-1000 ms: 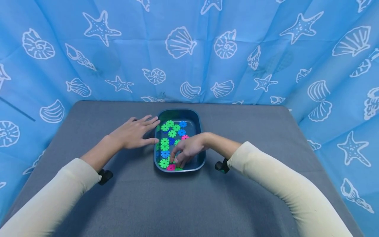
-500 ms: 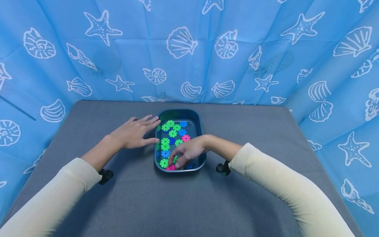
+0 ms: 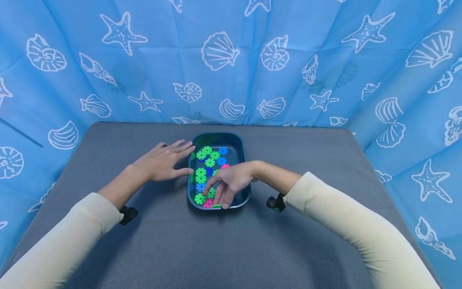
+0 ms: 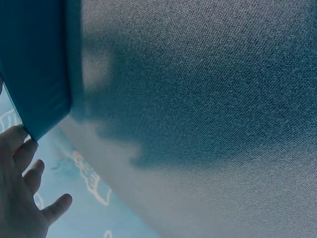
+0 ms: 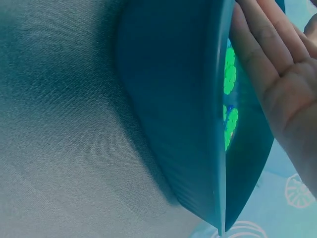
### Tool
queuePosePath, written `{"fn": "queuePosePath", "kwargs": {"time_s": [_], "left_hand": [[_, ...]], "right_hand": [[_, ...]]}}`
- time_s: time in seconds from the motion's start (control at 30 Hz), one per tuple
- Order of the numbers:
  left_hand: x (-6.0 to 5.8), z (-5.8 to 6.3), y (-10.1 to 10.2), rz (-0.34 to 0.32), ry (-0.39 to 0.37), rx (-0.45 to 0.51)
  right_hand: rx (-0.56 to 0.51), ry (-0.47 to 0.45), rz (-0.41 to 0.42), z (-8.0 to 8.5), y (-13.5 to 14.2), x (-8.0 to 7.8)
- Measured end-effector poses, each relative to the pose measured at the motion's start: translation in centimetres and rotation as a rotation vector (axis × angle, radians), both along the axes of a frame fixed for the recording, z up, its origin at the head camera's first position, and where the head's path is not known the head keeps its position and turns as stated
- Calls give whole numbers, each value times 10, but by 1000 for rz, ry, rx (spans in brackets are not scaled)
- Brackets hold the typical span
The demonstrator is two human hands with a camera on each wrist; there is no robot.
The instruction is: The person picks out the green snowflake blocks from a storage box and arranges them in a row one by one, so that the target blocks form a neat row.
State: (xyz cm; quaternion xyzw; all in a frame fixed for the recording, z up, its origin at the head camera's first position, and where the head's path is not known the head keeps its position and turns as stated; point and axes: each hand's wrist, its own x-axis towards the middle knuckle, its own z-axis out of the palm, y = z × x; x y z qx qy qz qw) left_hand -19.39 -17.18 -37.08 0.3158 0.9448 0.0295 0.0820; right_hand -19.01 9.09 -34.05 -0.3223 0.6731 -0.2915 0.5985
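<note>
- I see the left hand (image 3: 164, 162) spread wide, fingertips touching the tray (image 3: 234, 155);
- the right hand (image 3: 234, 178) bends over the tray's near end; I cannot tell whether it pinches the green disc (image 3: 215, 206) at its fingertips;
- more discs (image 3: 201, 172) lie inside the tray, on the gray table (image 3: 202, 249)

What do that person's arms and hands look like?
The left sleeve and right sleeve are long, plain and pale cream. The left hand and right hand are bare, without gloves. A small black gadget shows by each cuff.
</note>
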Motion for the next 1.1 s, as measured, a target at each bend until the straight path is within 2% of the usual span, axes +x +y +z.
{"fn": "queuePosePath", "kwargs": {"time_s": [0.3,0.5,0.93,1.1], "left_hand": [[1,2,0,-6,8,-1],[1,4,1,-3,4,-16],[0,4,1,15,-29,-26],[0,5,1,9,-28,-29]], "right_hand": [[-48,117,-32,6,4,4],[-52,160,-51,13,12,2],[-94,249,-125,26,48,-2],[-132,290,-200,32,67,-9]]}}
